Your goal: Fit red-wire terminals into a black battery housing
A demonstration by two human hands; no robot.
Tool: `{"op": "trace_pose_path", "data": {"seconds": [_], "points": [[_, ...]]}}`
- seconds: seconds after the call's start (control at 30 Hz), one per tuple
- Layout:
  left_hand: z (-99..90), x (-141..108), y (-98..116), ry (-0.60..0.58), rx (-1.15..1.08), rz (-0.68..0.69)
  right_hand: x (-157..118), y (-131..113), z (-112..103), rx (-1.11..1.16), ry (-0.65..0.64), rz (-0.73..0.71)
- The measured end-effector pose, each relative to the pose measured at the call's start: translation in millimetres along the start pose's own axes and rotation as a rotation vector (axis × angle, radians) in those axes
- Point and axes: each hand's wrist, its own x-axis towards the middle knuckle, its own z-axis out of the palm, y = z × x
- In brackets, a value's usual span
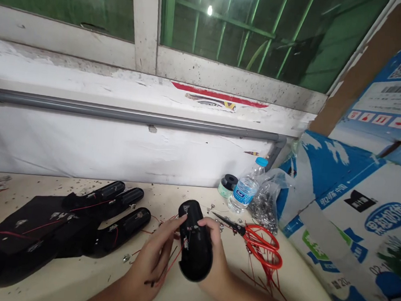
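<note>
A black, rounded plastic shell [196, 258] is held between my two hands over the table, its hollow side facing up. Small metal parts and a red wire [175, 262] show at its left edge. My left hand [154, 254] is closed, with its thumb on the shell's upper left; dark and red wire ends stick out by its curled fingers. Wrapped round the shell's right side, my right hand [219, 250] rests its thumb on the inner face. Red-handled scissors [255, 242] lie to the right of it, their blades pointing left.
Several similar black shells [123, 230] lie on a black sheet [15, 221] at the left. A water bottle [245, 189], a round tub [228, 185] and a bag of metal bits [266, 205] stand at the back. Cardboard boxes [343, 200] flank the right; loose red wires [262, 284] lie nearby.
</note>
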Motion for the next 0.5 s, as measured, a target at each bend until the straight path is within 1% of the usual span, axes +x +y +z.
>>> {"op": "trace_pose_path", "data": {"seconds": [0.1,0.2,0.33,0.4,0.5], "points": [[-6.3,5,-1,0.093,-0.029,-0.051,7,0,5,-0.055,-0.051,-0.019],[-8.0,10,0,0.177,-0.096,-0.126,11,3,6,-0.135,-0.049,-0.042],[-5.1,17,6,0.254,-0.195,-0.312,10,6,1,-0.271,-0.073,-0.134],[-3.1,21,8,0.288,-0.264,-0.346,9,4,-1,-0.353,-0.081,-0.200],[-0.6,24,6,0.288,-0.323,-0.338,8,0,-3,-0.468,-0.063,-0.258]]}}
